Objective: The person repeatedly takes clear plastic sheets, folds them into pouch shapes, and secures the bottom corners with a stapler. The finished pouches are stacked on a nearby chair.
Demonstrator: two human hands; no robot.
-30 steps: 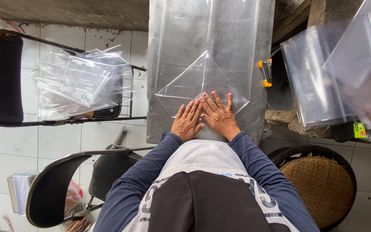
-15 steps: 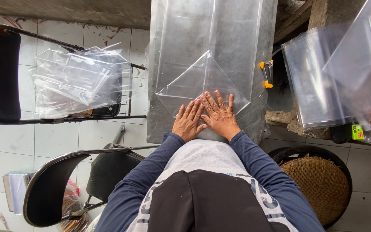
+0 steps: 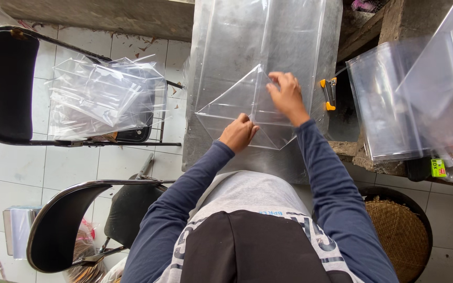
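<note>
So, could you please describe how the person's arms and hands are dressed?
Both arms wear long navy-blue sleeves, snug down to the wrists: the left sleeve and the right sleeve. The left hand and right hand are bare, with no gloves, rings or watch visible.

A: Where does the single view sit?
B: On the person's head, looking steeply down, close over the metal table (image 3: pixel 300 162) at upper centre.
A: And lower down?
B: Their own torso; tiled floor (image 3: pixel 17 167) and chairs at left.
</note>
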